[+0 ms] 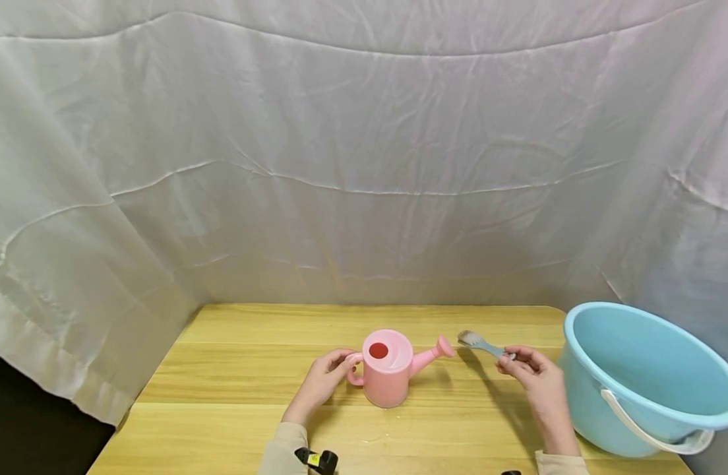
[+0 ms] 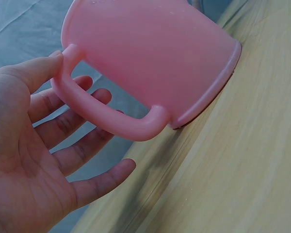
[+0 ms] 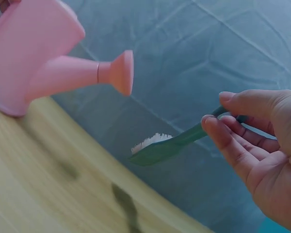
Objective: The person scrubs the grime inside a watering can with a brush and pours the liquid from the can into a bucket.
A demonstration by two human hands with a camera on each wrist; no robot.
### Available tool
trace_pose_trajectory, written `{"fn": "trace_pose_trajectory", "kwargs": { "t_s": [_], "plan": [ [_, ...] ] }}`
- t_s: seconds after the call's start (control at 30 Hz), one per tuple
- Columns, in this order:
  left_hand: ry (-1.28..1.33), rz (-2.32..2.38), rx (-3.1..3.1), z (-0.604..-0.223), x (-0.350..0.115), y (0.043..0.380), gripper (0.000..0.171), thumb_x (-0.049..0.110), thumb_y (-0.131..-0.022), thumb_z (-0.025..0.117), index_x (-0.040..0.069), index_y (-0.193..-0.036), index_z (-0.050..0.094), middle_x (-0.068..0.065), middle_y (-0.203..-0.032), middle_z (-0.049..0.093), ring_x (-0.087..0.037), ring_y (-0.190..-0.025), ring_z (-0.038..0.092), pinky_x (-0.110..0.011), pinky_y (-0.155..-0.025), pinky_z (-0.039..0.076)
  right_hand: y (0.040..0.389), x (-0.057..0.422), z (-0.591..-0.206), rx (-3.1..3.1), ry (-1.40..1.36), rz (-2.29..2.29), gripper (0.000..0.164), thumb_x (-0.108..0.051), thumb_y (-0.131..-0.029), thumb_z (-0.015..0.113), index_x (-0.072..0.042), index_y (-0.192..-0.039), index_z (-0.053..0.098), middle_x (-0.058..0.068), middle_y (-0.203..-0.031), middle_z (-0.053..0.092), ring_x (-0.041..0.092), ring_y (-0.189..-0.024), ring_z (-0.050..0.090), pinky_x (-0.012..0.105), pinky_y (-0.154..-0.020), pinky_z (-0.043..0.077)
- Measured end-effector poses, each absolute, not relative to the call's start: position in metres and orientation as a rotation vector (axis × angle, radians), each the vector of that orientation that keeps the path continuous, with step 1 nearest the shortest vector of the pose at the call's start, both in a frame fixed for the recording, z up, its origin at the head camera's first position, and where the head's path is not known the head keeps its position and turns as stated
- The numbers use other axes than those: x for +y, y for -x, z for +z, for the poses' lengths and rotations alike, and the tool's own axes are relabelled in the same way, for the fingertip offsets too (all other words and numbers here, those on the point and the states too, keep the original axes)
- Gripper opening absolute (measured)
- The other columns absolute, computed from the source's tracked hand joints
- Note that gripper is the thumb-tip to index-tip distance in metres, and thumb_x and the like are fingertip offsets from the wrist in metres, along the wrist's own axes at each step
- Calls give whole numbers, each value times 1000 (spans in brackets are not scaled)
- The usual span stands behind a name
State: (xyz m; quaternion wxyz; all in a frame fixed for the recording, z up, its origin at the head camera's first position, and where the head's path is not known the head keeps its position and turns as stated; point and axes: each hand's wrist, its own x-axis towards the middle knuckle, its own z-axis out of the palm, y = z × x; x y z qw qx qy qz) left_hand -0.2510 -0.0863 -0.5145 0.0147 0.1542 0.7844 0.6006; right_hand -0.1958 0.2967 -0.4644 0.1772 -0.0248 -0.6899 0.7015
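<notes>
Head view: My hands worked well apart over the wooden table [image 1: 221,369], the left hand [image 1: 321,381] holding a pink watering can [image 1: 384,386] that stood upright midway between the far and near edges. My right hand [image 1: 541,379] held a grey-blue brush [image 1: 487,347] aloft toward the far right corner, its head just beside the spout [image 1: 423,361]. A blue bucket [image 1: 586,402] stood at the right edge.

Left wrist view: My thumb [image 2: 36,73] pressed the top of the handle [image 2: 104,116], fingers behind it, the little finger free; how firmly they closed I could not tell, the handle hiding part of them. A fuller wrap, I judged, would have governed any tilt better.

Right wrist view: Thumb and fingertips pinched the brush near its tail end, white bristles [image 3: 153,141] up, lower than the spout's flared head [image 3: 122,73] and apart from it. Good handling, in my judgement, meant a light, level hold, bristles upward, with no knock against the spout.
</notes>
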Motion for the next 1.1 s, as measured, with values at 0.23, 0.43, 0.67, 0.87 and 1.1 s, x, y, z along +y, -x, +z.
{"fn": "trace_pose_trajectory", "kwargs": {
  "t_s": [0.23,0.43,0.67,0.87,1.1],
  "plan": [
    [-498,1864,2452,-517,-86,252,32,39,-97,58,16,-116,68,-13,-100,72,-29,-103,65,-36,-98,47,192,289,-447,-1790,78,1954,28,5,-85,70,19,-106,57,-2,-80,72,10,-68,71,24,-66,57],
    [-459,1868,2456,-516,-85,251,28,34,-97,59,15,-116,68,-14,-103,71,-26,-103,65,-36,-99,46,185,282,-433,-1614,-42,1931,20,13,-84,66,21,-100,58,5,-76,72,14,-65,70,25,-63,57],
    [-452,1820,2498,-517,-84,252,27,25,-99,57,7,-118,66,-22,-108,69,-33,-101,63,-36,-93,48,175,272,-419,-1468,-259,1921,11,19,-85,59,20,-96,59,7,-78,73,16,-67,71,26,-62,57],
    [-438,1822,2497,-516,-85,252,28,30,-98,58,12,-117,67,-16,-106,70,-20,-97,62,-34,-90,48,167,254,-407,-1434,-339,1934,14,20,-85,58,26,-97,54,10,-77,72,19,-68,71,27,-63,58],
    [-462,1819,2512,-515,-85,252,27,25,-99,56,8,-116,67,-20,-105,69,-24,-96,62,-35,-87,48,162,232,-402,-1459,-454,1947,12,19,-86,57,23,-98,56,10,-79,71,18,-69,71,26,-64,58]
  ]
}}
